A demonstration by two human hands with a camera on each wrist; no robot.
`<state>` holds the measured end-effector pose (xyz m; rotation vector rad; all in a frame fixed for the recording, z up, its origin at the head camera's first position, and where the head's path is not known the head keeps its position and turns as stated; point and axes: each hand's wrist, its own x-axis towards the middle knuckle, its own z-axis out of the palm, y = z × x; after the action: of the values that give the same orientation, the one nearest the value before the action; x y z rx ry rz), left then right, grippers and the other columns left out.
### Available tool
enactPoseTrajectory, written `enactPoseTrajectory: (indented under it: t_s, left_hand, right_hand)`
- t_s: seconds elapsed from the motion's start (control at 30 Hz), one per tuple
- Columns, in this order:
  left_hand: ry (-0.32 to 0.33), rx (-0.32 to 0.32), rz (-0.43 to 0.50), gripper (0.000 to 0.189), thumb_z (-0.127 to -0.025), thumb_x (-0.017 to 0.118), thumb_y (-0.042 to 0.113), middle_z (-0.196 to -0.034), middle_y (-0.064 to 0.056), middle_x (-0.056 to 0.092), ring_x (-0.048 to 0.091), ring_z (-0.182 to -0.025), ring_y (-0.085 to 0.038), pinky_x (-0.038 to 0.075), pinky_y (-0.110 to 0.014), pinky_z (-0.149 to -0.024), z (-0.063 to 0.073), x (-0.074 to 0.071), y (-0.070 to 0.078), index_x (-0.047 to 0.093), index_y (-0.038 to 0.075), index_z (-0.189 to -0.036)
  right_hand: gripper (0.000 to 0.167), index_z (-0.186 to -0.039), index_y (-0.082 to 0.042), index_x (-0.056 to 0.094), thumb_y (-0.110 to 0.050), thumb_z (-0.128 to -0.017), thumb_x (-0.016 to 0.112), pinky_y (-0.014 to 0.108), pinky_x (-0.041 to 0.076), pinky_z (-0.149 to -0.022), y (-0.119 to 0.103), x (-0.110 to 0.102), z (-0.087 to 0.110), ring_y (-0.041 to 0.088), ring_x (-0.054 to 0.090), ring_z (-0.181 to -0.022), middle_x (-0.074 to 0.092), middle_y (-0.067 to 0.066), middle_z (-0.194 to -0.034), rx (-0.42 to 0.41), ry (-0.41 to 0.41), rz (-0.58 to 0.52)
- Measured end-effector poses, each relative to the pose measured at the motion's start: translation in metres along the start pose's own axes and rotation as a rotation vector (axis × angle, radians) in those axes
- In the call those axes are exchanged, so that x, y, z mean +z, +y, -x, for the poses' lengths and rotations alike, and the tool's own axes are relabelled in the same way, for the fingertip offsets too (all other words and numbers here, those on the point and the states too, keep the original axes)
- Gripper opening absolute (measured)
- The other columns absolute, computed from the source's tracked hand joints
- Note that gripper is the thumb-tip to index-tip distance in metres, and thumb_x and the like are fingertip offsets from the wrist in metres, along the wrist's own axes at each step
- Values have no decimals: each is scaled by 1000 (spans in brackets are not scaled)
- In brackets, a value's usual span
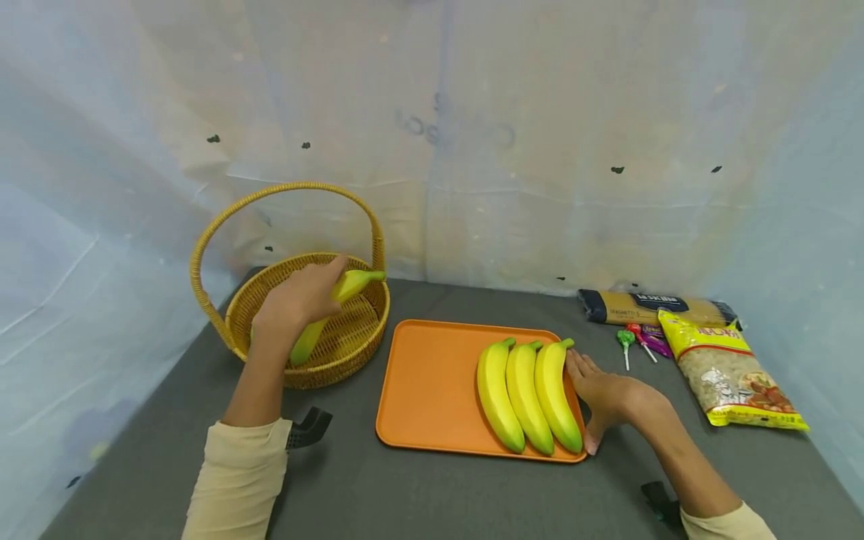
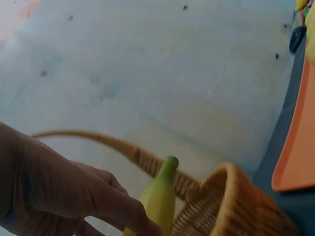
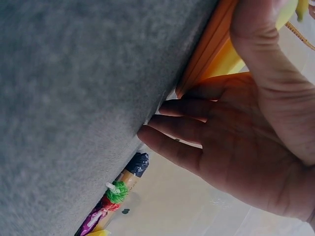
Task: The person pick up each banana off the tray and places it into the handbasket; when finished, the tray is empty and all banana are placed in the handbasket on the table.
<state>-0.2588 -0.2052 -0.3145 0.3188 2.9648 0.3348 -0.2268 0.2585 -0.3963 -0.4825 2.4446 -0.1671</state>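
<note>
My left hand (image 1: 301, 297) grips a banana (image 1: 354, 285) over the wicker basket (image 1: 351, 367). In the left wrist view the same banana (image 2: 160, 204) shows its green tip beside the thumb and fingers. Three yellow bananas (image 1: 529, 397) lie side by side on the right part of an orange tray (image 1: 432, 390). At the tray's right edge rests my right hand (image 1: 610, 397), its fingers extended along the rim next to the outermost banana. The right wrist view shows that hand (image 3: 231, 132) with straight fingers against the tray side (image 3: 206, 54).
The basket's tall arched handle (image 1: 286, 187) rises above its bowl. On the right lie a spaghetti pack (image 1: 655, 309), a green lollipop (image 1: 625, 341), a red lollipop (image 1: 637, 335), a purple wrapper (image 1: 656, 341) and a yellow food bag (image 1: 732, 375). A pale sheet (image 1: 526, 210) hangs behind the grey table (image 1: 432, 495).
</note>
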Motion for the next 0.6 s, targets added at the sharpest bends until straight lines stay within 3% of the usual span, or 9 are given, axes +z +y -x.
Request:
enactPoseTrajectory:
  t_s: [0.13, 0.27, 0.33, 0.37, 0.43, 0.5, 0.6]
  left_hand:
    - [-81, -33, 22, 49, -100, 69, 13, -87, -9, 56, 52, -75, -22, 41, -37, -66, -4, 4, -14, 46, 7, -143]
    - [-166, -70, 8, 72, -101, 67, 14, -93, -13, 59, 56, -83, -26, 43, -41, -73, -12, 10, -24, 30, 5, -161]
    - [-209, -96, 6, 79, -100, 67, 13, -117, -24, 62, 62, -102, -35, 46, -43, -78, -16, 14, -28, 23, 4, -165]
    - [-226, -111, 4, 79, -100, 67, 13, -133, -30, 57, 61, -114, -41, 47, -44, -80, -18, 17, -29, 23, 3, -165]
    - [-256, -153, 2, 79, -100, 68, 13, -158, -39, 32, 54, -129, -52, 50, -47, -82, -22, 23, -30, 23, 3, -165]
    - [-273, -199, -4, 81, -99, 69, 13, -166, -42, 4, 41, -141, -61, 52, -51, -84, -24, 28, -31, 23, 4, -165]
    - [-271, -242, -43, 84, -98, 69, 13, -166, -43, 6, 43, -137, -61, 54, -57, -88, -26, 32, -31, 21, 5, -167]
  right_hand:
    - [151, -163, 13, 4, -43, -59, 98, 72, 18, -124, 0, -1, 0, 57, 5, -158, -1, 37, -171, -2, 2, 3]
    - [151, -163, 12, 4, -44, -59, 98, 72, 18, -124, 1, -1, -2, 57, 5, -158, -2, 36, -171, -14, 12, 5]
    - [152, -163, 11, 3, -46, -58, 97, 72, 17, -124, 3, 0, -3, 56, 4, -159, -2, 36, -171, -19, 9, -5]
    - [153, -164, 11, 2, -47, -58, 97, 73, 16, -124, 5, 0, -4, 56, 3, -159, -3, 36, -171, -22, 5, -14]
    - [155, -164, 9, 0, -51, -58, 96, 74, 14, -123, 10, 2, -7, 56, 2, -159, -3, 36, -171, -26, -8, -21]
    - [156, -165, 8, -1, -53, -58, 95, 75, 14, -122, 13, 4, -8, 56, 1, -159, -4, 36, -171, -24, -17, -36]
    - [156, -165, 8, -1, -53, -58, 95, 75, 14, -122, 12, 3, -7, 56, 2, -159, -3, 36, -171, -16, -17, -27]
